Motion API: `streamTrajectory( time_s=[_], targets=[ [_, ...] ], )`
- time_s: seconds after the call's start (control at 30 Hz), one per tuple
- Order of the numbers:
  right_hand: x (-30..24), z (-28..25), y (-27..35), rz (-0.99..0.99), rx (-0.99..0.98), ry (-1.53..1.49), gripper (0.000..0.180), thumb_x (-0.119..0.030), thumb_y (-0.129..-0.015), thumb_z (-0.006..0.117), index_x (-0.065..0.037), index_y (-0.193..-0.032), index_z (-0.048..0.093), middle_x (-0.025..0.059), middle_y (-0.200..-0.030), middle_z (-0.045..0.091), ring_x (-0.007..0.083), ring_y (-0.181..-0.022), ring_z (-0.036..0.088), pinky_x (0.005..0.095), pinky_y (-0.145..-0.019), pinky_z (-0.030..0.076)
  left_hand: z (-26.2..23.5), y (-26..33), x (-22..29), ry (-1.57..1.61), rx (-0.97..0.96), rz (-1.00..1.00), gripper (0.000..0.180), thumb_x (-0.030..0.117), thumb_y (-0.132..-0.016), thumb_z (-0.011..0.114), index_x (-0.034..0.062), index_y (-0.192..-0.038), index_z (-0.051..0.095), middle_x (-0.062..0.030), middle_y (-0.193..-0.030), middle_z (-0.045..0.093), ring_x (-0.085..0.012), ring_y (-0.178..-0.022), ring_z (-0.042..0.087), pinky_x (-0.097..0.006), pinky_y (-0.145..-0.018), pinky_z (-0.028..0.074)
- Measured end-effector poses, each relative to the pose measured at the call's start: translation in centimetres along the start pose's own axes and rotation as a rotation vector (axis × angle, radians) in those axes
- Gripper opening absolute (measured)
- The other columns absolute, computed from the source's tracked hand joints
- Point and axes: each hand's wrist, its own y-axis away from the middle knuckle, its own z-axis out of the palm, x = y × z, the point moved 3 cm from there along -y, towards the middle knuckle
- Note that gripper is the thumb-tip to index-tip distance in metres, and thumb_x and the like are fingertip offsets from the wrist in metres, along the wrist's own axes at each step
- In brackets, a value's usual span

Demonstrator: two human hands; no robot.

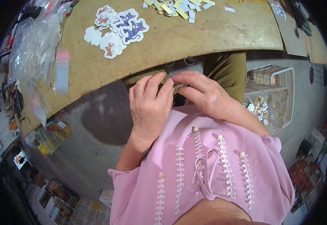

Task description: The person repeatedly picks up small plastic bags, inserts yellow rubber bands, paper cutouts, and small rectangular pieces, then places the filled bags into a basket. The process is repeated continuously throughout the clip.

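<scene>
My left hand [151,98] and my right hand [205,90] meet over my lap, just off the table's front edge. The fingers of both are bent, with the tips pressed together between the hands. Whatever they pinch, if anything, is too small or too hidden to make out. Beyond them on the table lie white-bordered paper cutouts: a pile with a blue-grey cartoon cat [135,31] and others with a brown cartoon mouse [111,48]. Several blank white cutouts [92,36] show their backs beside these.
Small yellow and white strips [182,14] are scattered at the table's far side. Clear plastic bags [34,45] and a stack of clear sleeves [62,75] lie on the left of the wooden table [208,35]. A white plastic basket [283,93] with shiny pieces stands right of my leg.
</scene>
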Motion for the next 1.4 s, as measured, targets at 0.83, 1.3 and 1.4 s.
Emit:
streamTrajectory(
  time_s=[0.83,1.3,1.4],
  targets=[
    [1.5,-2.0,2.3,0.11,0.2,0.121,0.021,-0.005,-0.077,0.073,-0.004,-0.098,0.069,0.0101,-0.099,0.064,0.0302,-0.094,0.067,0.0403,-0.081,0.056,0.6,-8.8,-0.7,0.386,0.058,0.078,0.014,0.0,-0.088,0.079,0.0041,-0.1,0.073,-0.0104,-0.089,0.069,-0.0272,-0.08,0.068,-0.037,-0.071,0.055],
    [3.0,-2.4,4.3,0.185,0.231,0.058,0.031,-0.008,-0.071,0.08,-0.004,-0.1,0.069,0.0104,-0.106,0.066,0.0314,-0.099,0.067,0.0411,-0.085,0.056,3.9,-13.3,-0.5,0.195,0.003,0.007,0.014,0.008,-0.088,0.081,0.0093,-0.1,0.074,-0.0088,-0.097,0.068,-0.0285,-0.091,0.067,-0.041,-0.078,0.055],
    [3.2,-2.3,4.4,0.181,0.234,0.032,0.032,-0.009,-0.071,0.08,-0.004,-0.1,0.069,0.0104,-0.106,0.066,0.0317,-0.1,0.067,0.0415,-0.086,0.056,2.5,-12.4,-0.6,0.325,-0.118,-0.072,0.015,0.006,-0.088,0.08,0.0073,-0.102,0.074,-0.0087,-0.097,0.067,-0.0275,-0.09,0.067,-0.04,-0.077,0.055]
  ],
)
